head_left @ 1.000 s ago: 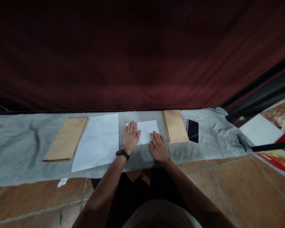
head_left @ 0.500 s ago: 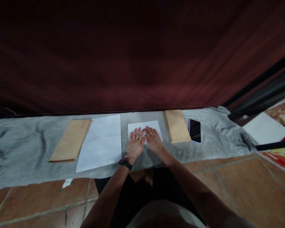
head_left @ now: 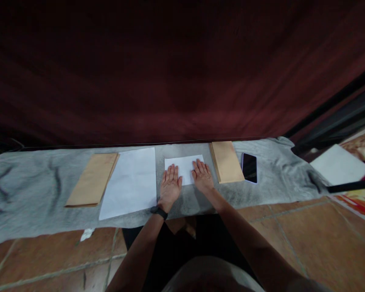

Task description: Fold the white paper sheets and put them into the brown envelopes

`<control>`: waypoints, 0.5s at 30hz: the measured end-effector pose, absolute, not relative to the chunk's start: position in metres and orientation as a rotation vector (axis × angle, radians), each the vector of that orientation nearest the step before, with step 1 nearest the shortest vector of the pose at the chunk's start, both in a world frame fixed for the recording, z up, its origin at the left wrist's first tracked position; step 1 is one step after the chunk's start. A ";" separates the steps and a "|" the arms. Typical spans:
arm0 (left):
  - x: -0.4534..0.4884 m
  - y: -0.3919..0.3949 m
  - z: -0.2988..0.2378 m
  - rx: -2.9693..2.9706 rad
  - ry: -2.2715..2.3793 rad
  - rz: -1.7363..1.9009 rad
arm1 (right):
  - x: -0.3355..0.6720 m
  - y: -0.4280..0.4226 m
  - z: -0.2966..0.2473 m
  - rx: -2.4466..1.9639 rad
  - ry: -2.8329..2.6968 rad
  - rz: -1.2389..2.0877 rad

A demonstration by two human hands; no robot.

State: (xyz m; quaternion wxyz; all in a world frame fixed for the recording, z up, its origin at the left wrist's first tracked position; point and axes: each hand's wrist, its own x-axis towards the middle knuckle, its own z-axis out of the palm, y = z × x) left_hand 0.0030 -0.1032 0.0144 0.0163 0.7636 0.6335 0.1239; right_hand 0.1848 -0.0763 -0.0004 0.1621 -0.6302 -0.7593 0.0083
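Note:
A small folded white paper (head_left: pixel 184 165) lies on a grey cloth (head_left: pixel 33 190) spread over the floor. My left hand (head_left: pixel 170 186) rests flat on the paper's near left corner, fingers stretched out, a black band on its wrist. My right hand (head_left: pixel 202 177) lies flat on the paper's right side, fingers spread. Neither hand holds anything. Left of the folded paper lies a larger white sheet (head_left: pixel 130 181). Just right of my right hand sits a stack of brown envelopes (head_left: pixel 226 161).
Another brown envelope (head_left: pixel 93 179) lies at the left of the white sheet. A dark phone (head_left: pixel 249 167) lies right of the envelope stack. A dark red curtain (head_left: pixel 170 73) hangs behind the cloth. Terracotta floor tiles (head_left: pixel 292 235) are in front; papers and a black bar (head_left: pixel 349 187) lie at right.
My hands went from apart to side by side on the folded paper, then spread apart again across it. The view shifted slightly.

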 end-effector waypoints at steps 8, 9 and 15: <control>-0.008 -0.115 0.008 2.321 2.056 0.499 | 0.196 -0.090 -0.006 -1.788 -2.094 -0.047; -0.008 -0.117 0.008 2.316 2.062 0.502 | 0.197 -0.092 -0.007 -1.787 -2.089 -0.049; 0.002 -0.137 0.017 2.361 2.005 0.461 | 0.199 -0.099 -0.002 -1.806 -2.081 -0.032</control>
